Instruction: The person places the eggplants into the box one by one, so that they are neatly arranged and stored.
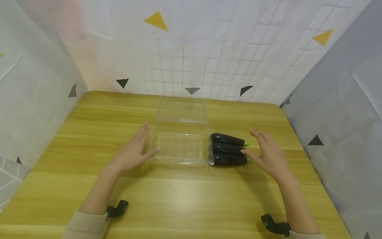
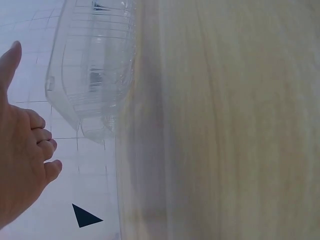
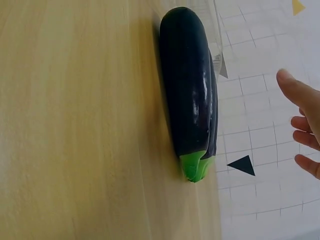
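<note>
A clear plastic clamshell box [image 1: 180, 162] lies with its lid [image 1: 182, 109] folded back toward the wall, and I see only table through its base. To its right, three dark eggplants [image 1: 228, 160] with green stem ends lie side by side, their blunt ends close to the box. My left hand [image 1: 132, 151] is at the box's left side, thumb near its wall; whether they touch I cannot tell. Over the stem ends hovers my right hand [image 1: 268, 154], fingers spread and holding nothing. The right wrist view shows one eggplant [image 3: 185, 85] in front, partly hiding another.
The wooden table [image 1: 179, 196] has rounded far corners. A white wall sheet [image 1: 191, 56] with grid lines and triangles stands behind it, with pale sheets on both sides. A black wrist mount [image 1: 117, 209] sits at the left cuff, another [image 1: 274, 225] at the right.
</note>
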{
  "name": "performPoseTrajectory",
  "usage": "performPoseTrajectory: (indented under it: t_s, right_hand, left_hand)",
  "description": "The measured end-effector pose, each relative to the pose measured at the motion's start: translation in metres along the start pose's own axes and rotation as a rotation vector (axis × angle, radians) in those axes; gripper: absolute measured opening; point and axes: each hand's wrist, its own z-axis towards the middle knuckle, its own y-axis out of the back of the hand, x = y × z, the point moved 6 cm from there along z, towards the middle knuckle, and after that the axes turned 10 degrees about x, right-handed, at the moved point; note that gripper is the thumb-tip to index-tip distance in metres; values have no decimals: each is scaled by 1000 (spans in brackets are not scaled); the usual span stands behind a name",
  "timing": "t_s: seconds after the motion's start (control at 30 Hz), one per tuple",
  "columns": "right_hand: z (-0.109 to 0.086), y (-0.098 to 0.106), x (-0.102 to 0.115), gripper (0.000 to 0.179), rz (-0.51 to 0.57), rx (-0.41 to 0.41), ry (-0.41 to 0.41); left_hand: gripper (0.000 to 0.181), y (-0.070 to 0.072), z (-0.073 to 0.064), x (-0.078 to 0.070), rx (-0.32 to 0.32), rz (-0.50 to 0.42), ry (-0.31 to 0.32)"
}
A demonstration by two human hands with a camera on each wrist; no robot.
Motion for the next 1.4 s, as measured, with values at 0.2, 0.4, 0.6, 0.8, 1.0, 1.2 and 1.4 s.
performPoseTrajectory:
  t_s: [0.2, 0.4, 0.6, 0.8, 1.0, 1.2, 1.4]
  right_hand:
    - [-2, 1, 6, 78, 4, -85, 63]
    - [-5, -2, 11, 76, -2, -130, 132]
    - [-7, -9, 13, 71, -3, -126, 142]
    - [-8, -12, 13, 71, 8, -113, 126]
    - [-8, -19, 15, 71, -8, -94, 164]
    - [-11, -34, 14, 67, 56, -40, 168]
    - [-15, -45, 13, 63, 101, -12, 180]
  left_hand:
    - [105, -11, 4, -2, 25, -17, -22]
    - [108, -20, 4, -6, 42, -2, -49]
    - [106, -25, 5, -10, 54, 30, -61]
    - [105, -28, 5, -9, 58, 20, -43]
    - [108, -29, 3, -8, 69, -31, -14]
    - [109, -27, 3, -8, 63, -28, -16]
    - [109, -26, 3, -9, 63, -28, -16]
